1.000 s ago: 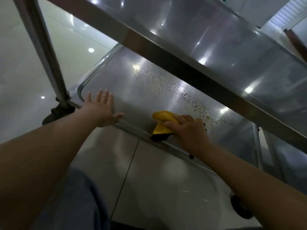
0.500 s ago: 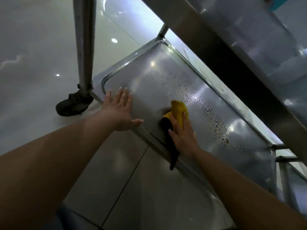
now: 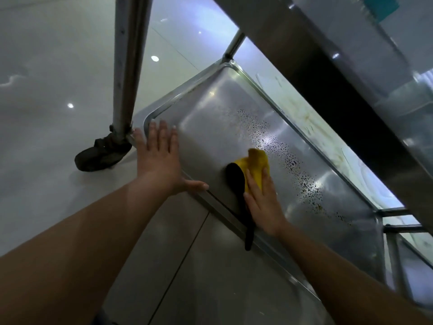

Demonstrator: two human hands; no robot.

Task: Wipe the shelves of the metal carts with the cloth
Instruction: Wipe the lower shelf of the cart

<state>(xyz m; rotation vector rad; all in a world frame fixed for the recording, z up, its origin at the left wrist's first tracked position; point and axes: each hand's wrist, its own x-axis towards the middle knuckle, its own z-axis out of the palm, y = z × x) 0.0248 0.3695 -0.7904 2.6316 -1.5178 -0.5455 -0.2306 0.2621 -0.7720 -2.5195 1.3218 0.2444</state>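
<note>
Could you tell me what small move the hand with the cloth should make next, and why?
Probably slide the right hand, pressing the yellow and black cloth, outward across the band of water droplets on the lower steel cart shelf; the droplets lie just beyond the cloth, unwiped.

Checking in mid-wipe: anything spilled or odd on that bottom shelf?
Yes. A band of droplets runs diagonally across the lower shelf, beyond the yellow cloth under the right hand. The left hand rests flat on the shelf.
</note>
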